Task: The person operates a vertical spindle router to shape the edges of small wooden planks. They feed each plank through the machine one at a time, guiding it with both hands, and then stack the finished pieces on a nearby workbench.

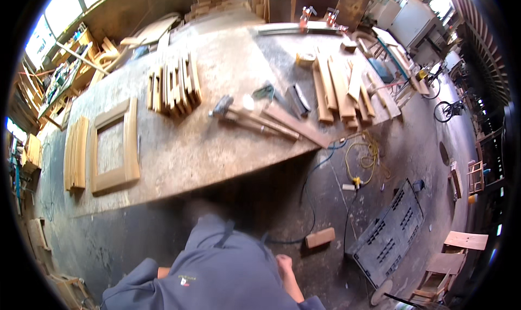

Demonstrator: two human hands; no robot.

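My right hand (284,263) hangs beside my body at the lower middle, away from the workbench, its fingers curled in and nothing seen in them. Only a bit of my left forearm (163,272) shows past the grey shirt; the left hand is hidden. On the workbench (179,169) in front of me lies a wooden frame (133,141), next to a stack of curved wooden strips (76,153). Farther back stands a row of upright slats (173,87). Toward the middle are a hammer (221,106), a bar clamp (266,122) and a flat board (296,125).
More wooden pieces (336,87) and a yellow tape roll (305,59) lie at the bench's far right. On the floor are a wood block (320,238), a yellow cord (370,155), a dark hose (311,196) and a grey plastic panel (391,228). Wooden chair parts (445,261) stand lower right.
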